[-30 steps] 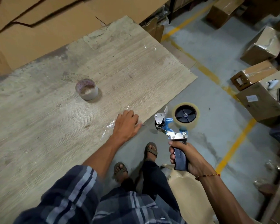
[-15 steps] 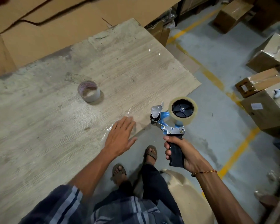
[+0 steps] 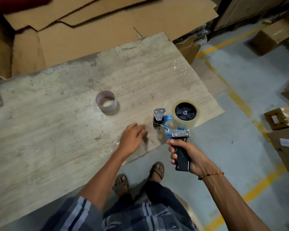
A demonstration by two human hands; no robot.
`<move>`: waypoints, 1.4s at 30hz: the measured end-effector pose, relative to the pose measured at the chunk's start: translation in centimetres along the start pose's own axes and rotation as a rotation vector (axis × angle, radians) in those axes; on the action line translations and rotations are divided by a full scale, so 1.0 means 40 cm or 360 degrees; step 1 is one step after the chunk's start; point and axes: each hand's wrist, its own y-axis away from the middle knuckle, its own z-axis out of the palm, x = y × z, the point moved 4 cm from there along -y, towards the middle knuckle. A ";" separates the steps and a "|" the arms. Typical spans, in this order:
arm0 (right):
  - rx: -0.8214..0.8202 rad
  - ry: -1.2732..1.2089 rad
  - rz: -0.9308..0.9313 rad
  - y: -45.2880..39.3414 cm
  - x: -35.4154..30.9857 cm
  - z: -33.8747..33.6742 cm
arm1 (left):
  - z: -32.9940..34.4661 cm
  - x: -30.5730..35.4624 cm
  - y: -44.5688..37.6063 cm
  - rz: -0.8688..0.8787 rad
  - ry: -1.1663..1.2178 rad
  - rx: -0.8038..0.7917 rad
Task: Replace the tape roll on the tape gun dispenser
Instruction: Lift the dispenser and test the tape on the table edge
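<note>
The swap looks close to done: a full clear tape roll [image 3: 185, 114] already sits on the black hub of the tape gun [image 3: 172, 125], while 1 nearly bare cardboard core [image 3: 106, 101] stands on end on the bench [image 3: 48, 134], well apart from it. The right hand [image 3: 185, 155] has its fingers wrapped round the black handle, holding the gun upright over the bench's near corner. What probably remains is threading the tape end past the roller and metal plate; the left hand [image 3: 132, 140] hovers just beside it, fingers loose, holding nothing.
</note>
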 end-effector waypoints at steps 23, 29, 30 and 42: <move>-0.0322 0.2147 -0.0625 -0.266 -0.228 0.259 | -0.271 -0.032 0.131 -0.0974 0.1612 0.0866; -0.0131 0.2837 -0.1155 -0.268 -0.128 0.359 | -0.317 -0.121 0.202 -0.0935 0.1675 0.0988; -0.0142 0.2811 -0.1193 -0.274 -0.111 0.378 | -0.326 -0.139 0.216 -0.0922 0.1676 0.1008; -0.0299 0.2869 -0.1416 -0.413 -0.027 0.659 | -0.538 -0.405 0.271 -0.0860 0.1232 0.0892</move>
